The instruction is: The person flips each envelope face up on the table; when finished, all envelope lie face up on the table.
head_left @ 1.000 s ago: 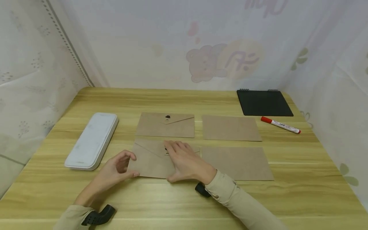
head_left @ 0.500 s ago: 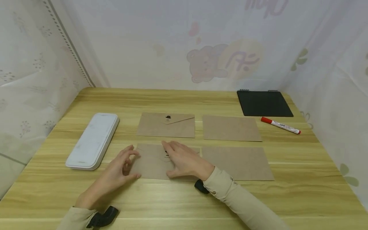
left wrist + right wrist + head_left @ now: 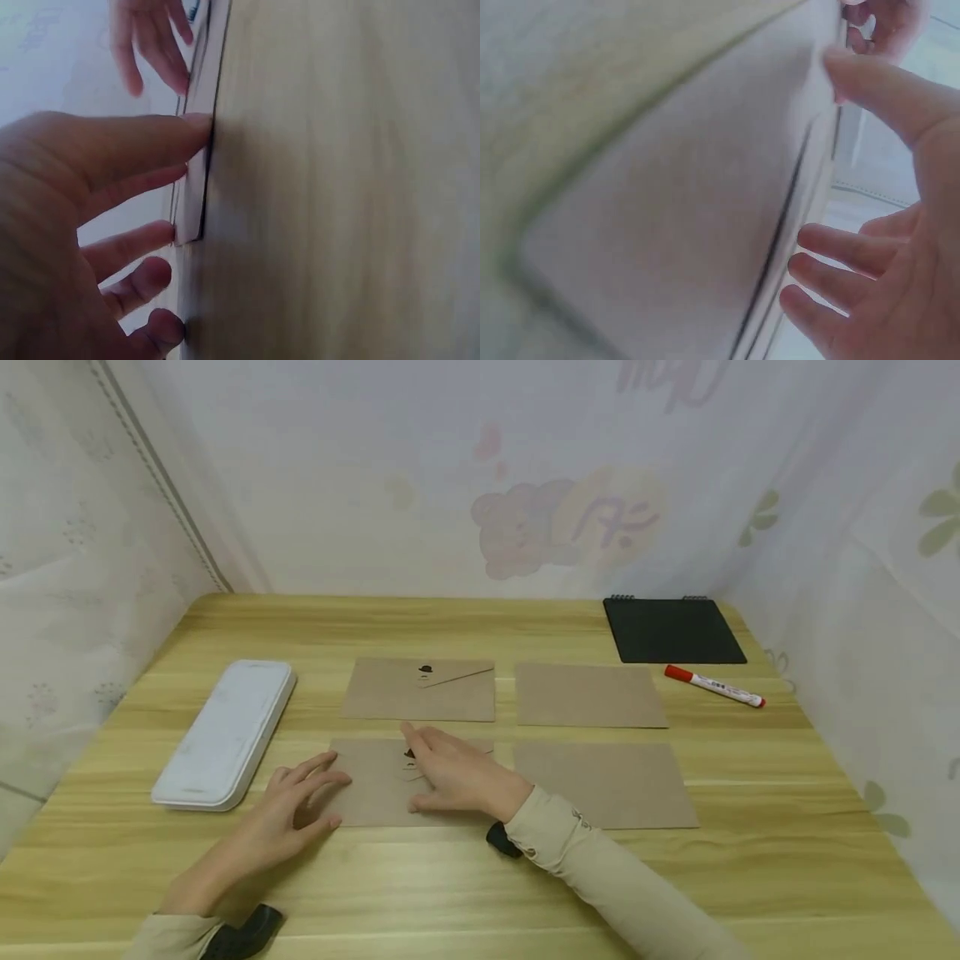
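Observation:
A brown kraft envelope (image 3: 371, 793) with a pointed flap and a small black hat print lies flat at the front left of a two-by-two arrangement. Over its middle rests my right hand (image 3: 461, 772), fingers extended, partly hiding the print and flap. At the envelope's left end, my left hand (image 3: 292, 810) has its fingers and thumb spread, tips right at the edge. In the left wrist view the thumb (image 3: 165, 142) lies on the envelope's near edge. Behind it is a second printed envelope (image 3: 390, 697), flap side up.
Two plain brown envelopes, one at the back right (image 3: 592, 697) and one at the front right (image 3: 622, 789), lie beside the printed pair. A white oblong case (image 3: 225, 727) stands at left. At far right are a black spiral notebook (image 3: 675, 631) and a red-capped marker (image 3: 716, 685).
The front left envelope's left end has come down from a slight tilt and now lies flat. My left hand's fingers have spread from its edge. The head view has shifted a little.

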`<state>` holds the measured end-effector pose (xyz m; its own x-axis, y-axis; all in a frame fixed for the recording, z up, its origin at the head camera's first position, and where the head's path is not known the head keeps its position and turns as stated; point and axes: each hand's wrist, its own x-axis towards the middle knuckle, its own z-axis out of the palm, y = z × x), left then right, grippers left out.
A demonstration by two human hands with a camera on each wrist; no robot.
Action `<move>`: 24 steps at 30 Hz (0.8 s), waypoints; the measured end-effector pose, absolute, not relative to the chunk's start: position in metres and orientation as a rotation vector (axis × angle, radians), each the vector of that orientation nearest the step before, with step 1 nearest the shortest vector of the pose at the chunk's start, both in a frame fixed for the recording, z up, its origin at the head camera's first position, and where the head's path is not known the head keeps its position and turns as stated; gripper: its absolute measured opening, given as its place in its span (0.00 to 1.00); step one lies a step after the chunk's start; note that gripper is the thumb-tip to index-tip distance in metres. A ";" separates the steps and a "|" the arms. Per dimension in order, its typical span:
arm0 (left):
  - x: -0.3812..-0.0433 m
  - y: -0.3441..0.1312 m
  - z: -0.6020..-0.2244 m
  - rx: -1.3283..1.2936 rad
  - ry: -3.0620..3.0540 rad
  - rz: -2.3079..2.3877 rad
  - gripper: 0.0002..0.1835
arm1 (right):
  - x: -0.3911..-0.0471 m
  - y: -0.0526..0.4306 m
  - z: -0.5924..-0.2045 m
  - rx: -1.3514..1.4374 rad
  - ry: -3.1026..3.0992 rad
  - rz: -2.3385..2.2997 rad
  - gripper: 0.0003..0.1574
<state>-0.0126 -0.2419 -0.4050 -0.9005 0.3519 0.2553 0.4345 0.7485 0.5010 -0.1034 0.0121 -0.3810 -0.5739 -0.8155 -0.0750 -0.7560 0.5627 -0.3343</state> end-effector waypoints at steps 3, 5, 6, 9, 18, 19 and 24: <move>-0.013 -0.243 -0.404 -0.602 -2.811 -0.892 0.25 | -0.103 0.025 -0.374 -1.273 2.574 -0.471 0.56; -0.012 -0.242 -0.400 -0.576 -2.790 -0.924 0.25 | -0.104 0.041 -0.367 -1.261 2.579 -0.555 0.49; -0.012 -0.240 -0.396 -0.565 -2.776 -0.940 0.26 | -0.106 0.050 -0.362 -1.265 2.581 -0.602 0.46; -0.012 -0.233 -0.381 -0.563 -2.740 -0.932 0.27 | -0.113 0.086 -0.347 -1.191 2.597 -0.734 0.38; -0.043 -0.167 -0.339 -0.725 -2.812 -0.877 0.20 | -0.139 0.205 -0.327 -0.705 2.627 -1.076 0.34; -0.048 -0.156 -0.336 -0.750 -2.820 -0.889 0.20 | -0.141 0.217 -0.327 -0.665 2.631 -1.079 0.34; -0.075 -0.101 -0.327 -0.816 -2.879 -0.943 0.21 | -0.145 0.262 -0.325 -0.502 2.679 -1.008 0.33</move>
